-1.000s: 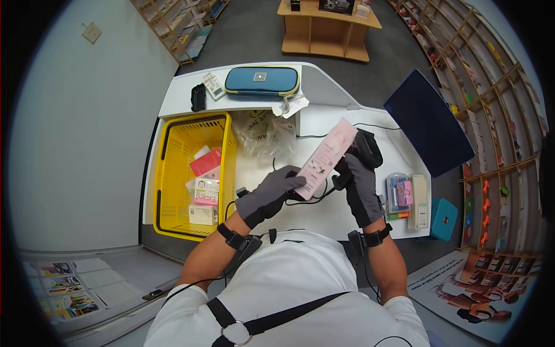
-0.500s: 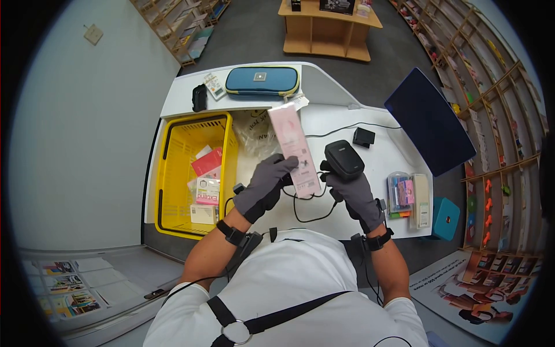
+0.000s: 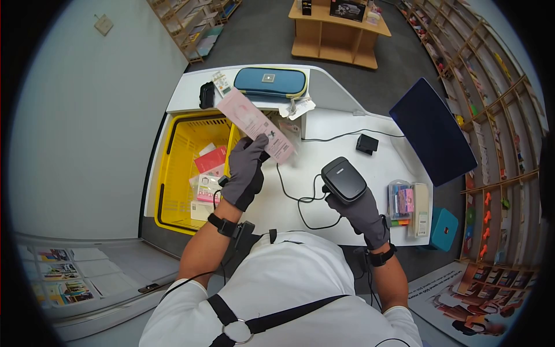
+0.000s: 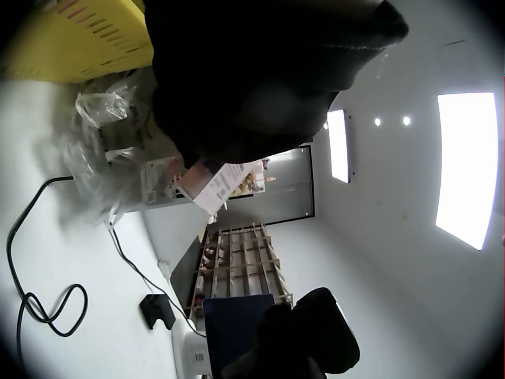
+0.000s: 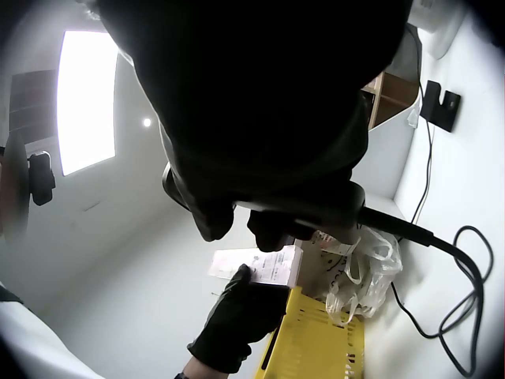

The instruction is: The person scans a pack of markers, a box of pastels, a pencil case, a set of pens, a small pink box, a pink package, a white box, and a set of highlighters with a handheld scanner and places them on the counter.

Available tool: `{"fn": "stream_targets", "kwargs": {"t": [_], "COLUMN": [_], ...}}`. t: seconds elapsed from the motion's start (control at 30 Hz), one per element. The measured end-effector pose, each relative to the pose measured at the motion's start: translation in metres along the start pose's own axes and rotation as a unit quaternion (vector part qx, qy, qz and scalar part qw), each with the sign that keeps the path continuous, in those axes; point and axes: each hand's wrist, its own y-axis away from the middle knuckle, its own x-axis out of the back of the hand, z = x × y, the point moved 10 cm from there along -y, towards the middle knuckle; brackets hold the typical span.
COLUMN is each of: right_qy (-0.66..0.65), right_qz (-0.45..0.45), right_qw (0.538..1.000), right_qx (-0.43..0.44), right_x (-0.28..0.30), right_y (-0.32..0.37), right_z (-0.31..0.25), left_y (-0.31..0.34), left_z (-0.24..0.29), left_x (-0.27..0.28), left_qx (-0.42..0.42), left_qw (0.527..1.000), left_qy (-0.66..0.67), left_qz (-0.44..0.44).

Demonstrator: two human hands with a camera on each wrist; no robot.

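In the head view my gloved left hand grips the lower end of a long flat pink box, thumb across its printed face. The box tilts toward the upper left, over the rim of the yellow basket. My gloved right hand holds a black corded barcode scanner by its handle, over the right part of the white counter. The right wrist view shows the scanner's cord leaving the handle and the pink box in the left hand beyond.
Several boxed items, including a red packet, lie in the basket. A clear plastic bag is beside it. A blue pencil case sits on the raised ledge. A black scanner stand, monitor and pen set are on the right.
My left hand has carried the pink box leftward to the basket, turning its top to the left. The scanner and right hand have drawn away from the box, down and slightly right.
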Motion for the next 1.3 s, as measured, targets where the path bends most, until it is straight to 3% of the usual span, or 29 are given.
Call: {"fn": "stream_targets", "kwargs": {"t": [0.37, 0.43, 0.6, 0.77, 0.9, 1.0, 1.17, 1.3], "right_qy": [-0.076, -0.026, 0.05, 0.024, 0.025, 0.063, 0.06, 0.054], "right_qz": [0.005, 0.004, 0.033, 0.039, 0.018, 0.052, 0.021, 0.039], "right_qw": [0.997, 0.999, 0.997, 0.997, 0.999, 0.992, 0.996, 0.993], "right_qx": [0.022, 0.034, 0.044, 0.056, 0.009, 0.092, 0.057, 0.092], "right_x": [-0.005, -0.008, -0.009, -0.011, -0.012, -0.007, -0.01, -0.009], "right_y": [0.002, 0.002, 0.006, 0.008, 0.008, 0.01, 0.008, 0.006], "right_z": [-0.014, 0.007, 0.001, 0.007, 0.017, 0.001, 0.007, 0.021], "left_y": [0.006, 0.007, 0.009, 0.009, 0.008, 0.009, 0.011, 0.015], "left_z": [-0.002, -0.001, 0.002, 0.001, -0.001, -0.004, -0.006, -0.009], "left_x": [-0.002, -0.003, -0.006, -0.002, 0.003, 0.005, 0.002, 0.002], "left_qx": [-0.013, -0.012, -0.012, -0.016, -0.014, -0.008, -0.008, 0.013], "left_qw": [1.0, 1.0, 1.0, 1.0, 1.0, 1.0, 1.0, 1.0], "left_qy": [0.01, 0.004, 0.004, -0.01, -0.016, -0.02, -0.017, 0.002], "left_qz": [-0.006, -0.005, -0.007, 0.003, 0.004, 0.004, 0.0, -0.006]}}
